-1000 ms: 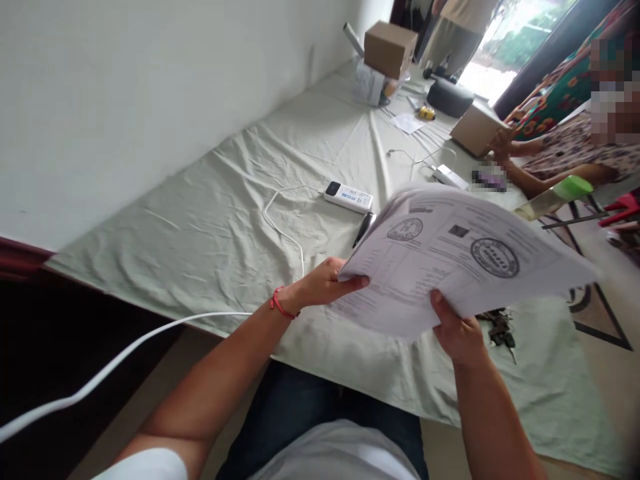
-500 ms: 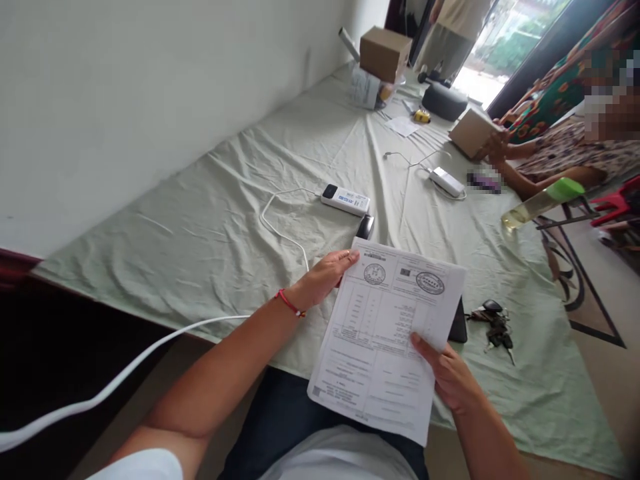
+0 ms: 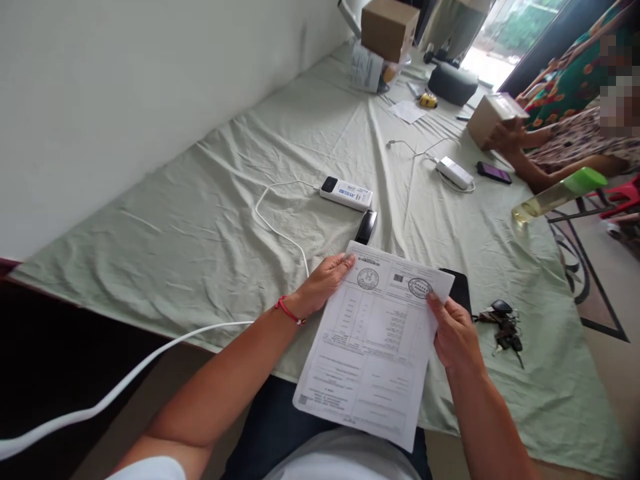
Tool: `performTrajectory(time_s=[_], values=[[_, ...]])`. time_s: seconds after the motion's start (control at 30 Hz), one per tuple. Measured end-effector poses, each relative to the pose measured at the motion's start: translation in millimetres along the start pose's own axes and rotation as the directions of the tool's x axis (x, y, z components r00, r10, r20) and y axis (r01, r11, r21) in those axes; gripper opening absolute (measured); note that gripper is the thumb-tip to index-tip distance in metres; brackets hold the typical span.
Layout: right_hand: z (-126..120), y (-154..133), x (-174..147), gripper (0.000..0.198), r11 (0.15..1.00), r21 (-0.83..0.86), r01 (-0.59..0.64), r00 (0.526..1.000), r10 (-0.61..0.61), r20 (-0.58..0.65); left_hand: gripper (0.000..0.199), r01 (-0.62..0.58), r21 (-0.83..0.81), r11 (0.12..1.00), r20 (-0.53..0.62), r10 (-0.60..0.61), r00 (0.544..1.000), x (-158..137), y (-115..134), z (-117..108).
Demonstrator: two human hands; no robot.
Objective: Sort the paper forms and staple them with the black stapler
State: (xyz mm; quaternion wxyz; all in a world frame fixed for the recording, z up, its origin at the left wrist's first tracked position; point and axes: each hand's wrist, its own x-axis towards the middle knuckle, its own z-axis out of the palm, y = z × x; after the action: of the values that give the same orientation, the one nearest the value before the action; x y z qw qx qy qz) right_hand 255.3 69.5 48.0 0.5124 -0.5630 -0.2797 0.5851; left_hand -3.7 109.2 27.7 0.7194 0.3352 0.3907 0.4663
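A white printed sheet [image 3: 370, 347] with two round stamps near its far edge is held over the near edge of the table, above my lap. My left hand [image 3: 325, 283] pinches its upper left corner, thumb on top. With the thumb beside the oval stamp, my right hand [image 3: 455, 327] grips the right edge. Partly hidden behind the sheet lies a flat black object [image 3: 461, 287]. A small glossy black object [image 3: 367, 227] sits just past the far edge. Beyond it rests a white power bank [image 3: 346, 193] with a white cable [image 3: 270, 217].
Keys [image 3: 504, 327] lie at right. Farther off are a second white device [image 3: 455, 173], a phone [image 3: 494, 172], a green-capped bottle [image 3: 560, 195] and a yellow tape measure [image 3: 428, 101]. A co-worker's hands hold a cardboard box [image 3: 493, 120]. Another box [image 3: 389, 30] stands by the wall.
My right hand has slid up the sheet's right edge towards the oval stamp. The sheet has shifted slightly left. Across the table, the co-worker's box has been turned and shows its top.
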Motion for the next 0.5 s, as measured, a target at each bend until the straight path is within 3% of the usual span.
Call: performTrajectory(time_s=[0.2, 0.3, 0.43, 0.5], values=[[17, 10, 19, 0.047, 0.997, -0.076, 0.009, 0.997, -0.004, 0.076, 0.044, -0.174, 0.049, 0.984, -0.278, 0.181, 0.944, 12, -4, -11], [19, 18, 28, 0.046, 0.995, -0.097, 0.006, 0.997, 0.002, 0.083, 0.039, -0.166, 0.081, 0.983, -0.309, 0.183, 0.933, 14, -6, -15], [13, 29, 37, 0.048, 0.997, -0.026, 0.066, 0.994, -0.068, -0.088, 0.036, -0.142, 0.119, 0.983, -0.307, 0.173, 0.936, 13, -6, -14], [9, 32, 38, 0.046, 0.995, -0.038, 0.095, 0.988, -0.099, -0.117, 0.036, -0.135, 0.141, 0.981, -0.307, 0.173, 0.936, 11, -6, -12]])
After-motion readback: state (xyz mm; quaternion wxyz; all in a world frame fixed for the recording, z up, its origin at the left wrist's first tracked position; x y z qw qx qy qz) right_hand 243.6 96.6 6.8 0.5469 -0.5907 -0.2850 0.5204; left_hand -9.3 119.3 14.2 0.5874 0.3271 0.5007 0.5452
